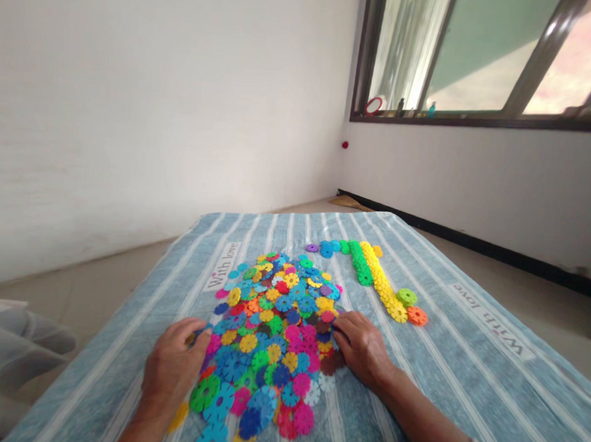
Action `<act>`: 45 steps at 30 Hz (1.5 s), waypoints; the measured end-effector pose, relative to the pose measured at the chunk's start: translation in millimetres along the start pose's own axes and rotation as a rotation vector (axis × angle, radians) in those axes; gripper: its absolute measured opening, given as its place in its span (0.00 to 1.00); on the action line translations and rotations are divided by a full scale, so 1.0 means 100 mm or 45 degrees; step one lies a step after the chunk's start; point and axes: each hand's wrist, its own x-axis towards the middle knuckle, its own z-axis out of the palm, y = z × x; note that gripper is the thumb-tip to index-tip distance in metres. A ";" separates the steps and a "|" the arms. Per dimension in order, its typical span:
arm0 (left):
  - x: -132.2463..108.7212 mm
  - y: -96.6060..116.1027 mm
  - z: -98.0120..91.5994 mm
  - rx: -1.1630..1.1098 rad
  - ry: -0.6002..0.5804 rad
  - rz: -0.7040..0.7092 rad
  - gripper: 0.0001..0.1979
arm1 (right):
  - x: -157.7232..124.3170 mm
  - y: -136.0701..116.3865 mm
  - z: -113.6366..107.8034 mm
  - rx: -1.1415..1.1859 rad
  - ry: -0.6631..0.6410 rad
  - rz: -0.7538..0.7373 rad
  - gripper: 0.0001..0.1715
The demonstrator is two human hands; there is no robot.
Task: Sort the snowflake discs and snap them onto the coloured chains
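Note:
A broad pile of notched plastic snowflake discs point(248, 343) in many colours lies on the striped cloth. At its left edge is my left hand point(174, 357), thumb and fingers curled round a yellow-and-blue snowflake disc pair point(191, 339). My right hand point(364, 346) rests against the right side of the pile, fingers bent and close together. Its fingertips touch the discs, and what they hold, if anything, is hidden. Beyond it lie a yellow row of joined discs point(379, 279) and a shorter green row point(359, 263).
The striped cloth point(437, 363) covers the table. Blue discs point(326, 249) and a purple disc point(312, 248) lie left of the rows. An orange disc point(417, 316) and a lime disc point(407, 296) lie at the yellow row's near end. Translucent plastic point(11, 357) is at lower left.

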 end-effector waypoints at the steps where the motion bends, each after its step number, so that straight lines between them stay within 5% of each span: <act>1: 0.00 0.01 -0.01 0.005 -0.016 -0.005 0.17 | 0.00 0.00 0.01 0.001 -0.001 -0.008 0.10; 21: 0.00 0.10 -0.05 0.047 -0.079 -0.054 0.19 | 0.02 -0.29 -0.04 0.006 -0.031 -0.220 0.12; 36: -0.02 -0.12 0.07 -0.001 0.037 0.096 0.13 | -0.03 -0.54 -0.07 0.117 -0.117 -0.465 0.11; 45: -0.10 -0.03 0.04 -0.004 0.037 0.075 0.13 | -0.05 -0.29 -0.04 0.036 0.013 -0.276 0.12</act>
